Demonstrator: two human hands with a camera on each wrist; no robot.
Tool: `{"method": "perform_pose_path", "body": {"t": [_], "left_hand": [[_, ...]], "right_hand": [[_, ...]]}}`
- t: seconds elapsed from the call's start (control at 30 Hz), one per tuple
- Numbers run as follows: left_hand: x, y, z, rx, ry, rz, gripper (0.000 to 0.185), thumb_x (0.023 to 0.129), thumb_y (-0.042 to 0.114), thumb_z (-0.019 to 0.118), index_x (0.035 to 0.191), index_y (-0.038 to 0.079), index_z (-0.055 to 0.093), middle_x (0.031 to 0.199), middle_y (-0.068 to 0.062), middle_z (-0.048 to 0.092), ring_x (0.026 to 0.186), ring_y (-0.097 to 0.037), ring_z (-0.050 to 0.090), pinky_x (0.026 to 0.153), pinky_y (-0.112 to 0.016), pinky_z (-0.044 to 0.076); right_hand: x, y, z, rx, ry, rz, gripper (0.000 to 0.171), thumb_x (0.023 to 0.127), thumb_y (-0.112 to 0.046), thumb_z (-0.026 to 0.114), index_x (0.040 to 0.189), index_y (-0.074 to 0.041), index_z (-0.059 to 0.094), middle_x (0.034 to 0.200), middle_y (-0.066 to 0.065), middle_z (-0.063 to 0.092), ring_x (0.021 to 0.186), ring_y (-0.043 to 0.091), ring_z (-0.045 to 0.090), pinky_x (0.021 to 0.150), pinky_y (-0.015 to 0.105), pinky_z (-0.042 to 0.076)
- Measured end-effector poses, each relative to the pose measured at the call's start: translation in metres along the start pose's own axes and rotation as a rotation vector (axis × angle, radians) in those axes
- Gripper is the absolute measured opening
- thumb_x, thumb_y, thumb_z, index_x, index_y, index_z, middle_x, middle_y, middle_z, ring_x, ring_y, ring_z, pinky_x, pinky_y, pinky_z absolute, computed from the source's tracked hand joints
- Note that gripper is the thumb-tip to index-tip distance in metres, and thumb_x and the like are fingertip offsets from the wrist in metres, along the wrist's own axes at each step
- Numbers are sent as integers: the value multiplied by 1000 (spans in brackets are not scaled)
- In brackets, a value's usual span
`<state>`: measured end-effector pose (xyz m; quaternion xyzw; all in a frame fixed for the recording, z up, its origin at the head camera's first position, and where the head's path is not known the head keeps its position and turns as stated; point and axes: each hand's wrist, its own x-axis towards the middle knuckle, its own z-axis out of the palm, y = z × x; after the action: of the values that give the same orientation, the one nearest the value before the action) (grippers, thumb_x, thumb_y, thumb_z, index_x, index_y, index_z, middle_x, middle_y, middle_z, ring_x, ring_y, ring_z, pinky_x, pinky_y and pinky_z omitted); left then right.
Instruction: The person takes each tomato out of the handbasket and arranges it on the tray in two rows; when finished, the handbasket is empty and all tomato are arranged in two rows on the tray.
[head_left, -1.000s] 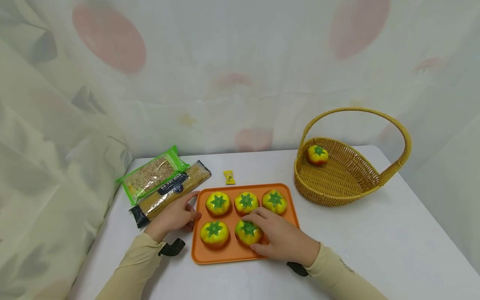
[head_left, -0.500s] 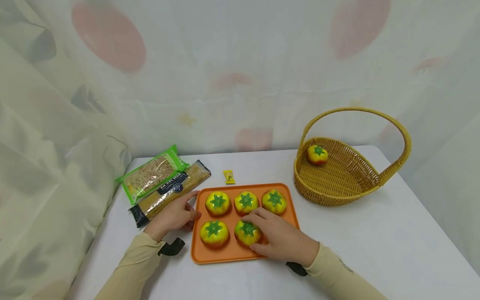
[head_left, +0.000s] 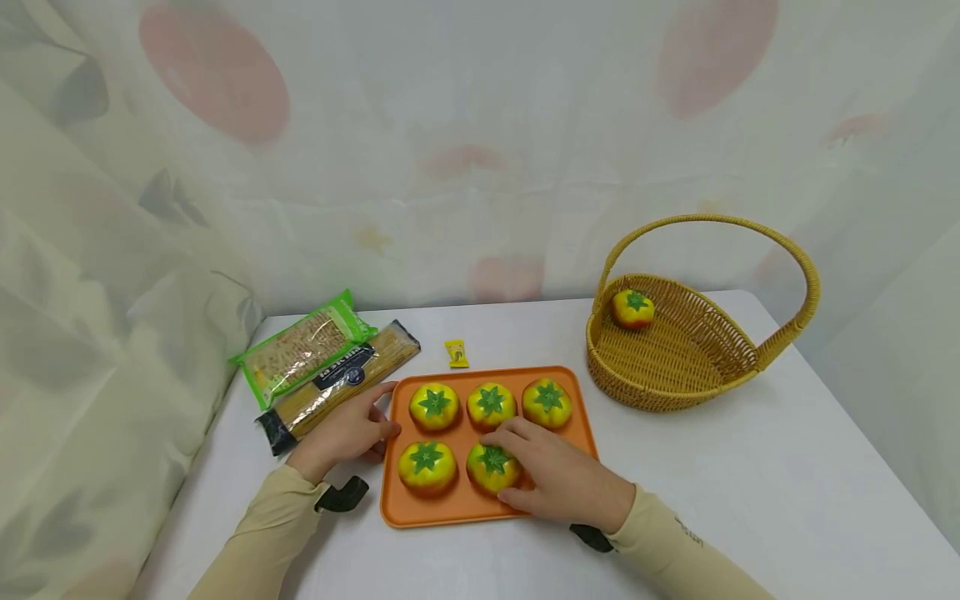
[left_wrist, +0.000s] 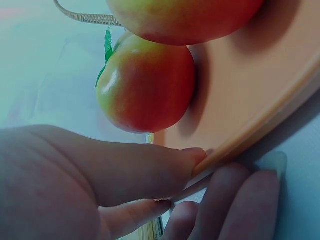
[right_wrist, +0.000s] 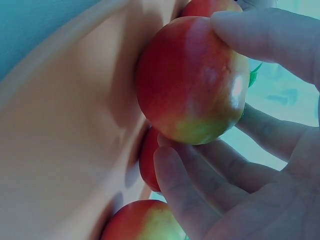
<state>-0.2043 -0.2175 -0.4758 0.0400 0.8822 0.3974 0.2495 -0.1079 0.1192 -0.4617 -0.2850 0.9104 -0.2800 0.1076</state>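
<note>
An orange tray (head_left: pixel 466 505) lies on the table, bearing several yellow-and-red tomatoes with green star-shaped tops. Three stand in the back row, two in the front row. My left hand (head_left: pixel 351 432) grips the tray's left rim; in the left wrist view the thumb (left_wrist: pixel 165 167) lies on the rim and the other fingers are outside it. My right hand (head_left: pixel 558 471) holds the front right tomato (head_left: pixel 491 468), thumb on the near side and fingers curved round the far side. In the right wrist view this tomato (right_wrist: pixel 192 82) sits between thumb and fingers, close to the tray floor.
A wicker basket (head_left: pixel 652 400) with a tall handle stands at the back right, one tomato (head_left: pixel 633 309) inside. Left of the tray lie a green-edged packet (head_left: pixel 303 348) and a spaghetti packet (head_left: pixel 341 387). A small yellow wrapped sweet (head_left: pixel 456 353) lies behind the tray.
Both hands keep their places on the tray and the tomato. Only a slight shift of the whole head view shows.
</note>
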Motion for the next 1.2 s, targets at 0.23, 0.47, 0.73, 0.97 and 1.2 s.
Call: {"method": "perform_pose_path", "body": {"t": [0.23,0.47,0.73,0.97,1.2], "left_hand": [[1,0,0,0,-1,1,75,101,18,74,167,18,39,102,-14,66,74,-23,70,65,-36,64],[1,0,0,6,0,7,75,101,18,74,167,18,39,102,-14,66,74,-23,71,65,-37,64],[1,1,1,6,1,7,75,101,18,73,167,17,39,103,-15,66,75,-22,71,65,-37,65],[1,1,0,3,2,3,74,101,18,74,167,17,39,103,-15,65,75,-23,70,65,-37,64],[0,0,0,11,3,3,75,101,19,74,167,17,38,104,-14,65,75,-22,70,66,-37,64]], "right_hand": [[0,1,0,0,1,2,57,98,-33,81,150,-29,58,143,-10,57,124,4,59,112,37,56],[-1,1,-3,17,3,2,58,96,-32,84,149,-30,59,145,-11,57,129,5,59,115,39,55],[-2,-1,-7,26,20,-3,59,96,-35,83,149,-27,59,145,-11,58,128,5,60,114,39,56],[-3,-2,-12,24,34,-4,61,97,-38,82,151,-23,58,146,-10,57,127,8,62,112,39,57],[-4,-3,-18,13,67,-36,62,96,-36,83,151,-19,59,146,-7,58,128,12,64,110,38,58]]}}
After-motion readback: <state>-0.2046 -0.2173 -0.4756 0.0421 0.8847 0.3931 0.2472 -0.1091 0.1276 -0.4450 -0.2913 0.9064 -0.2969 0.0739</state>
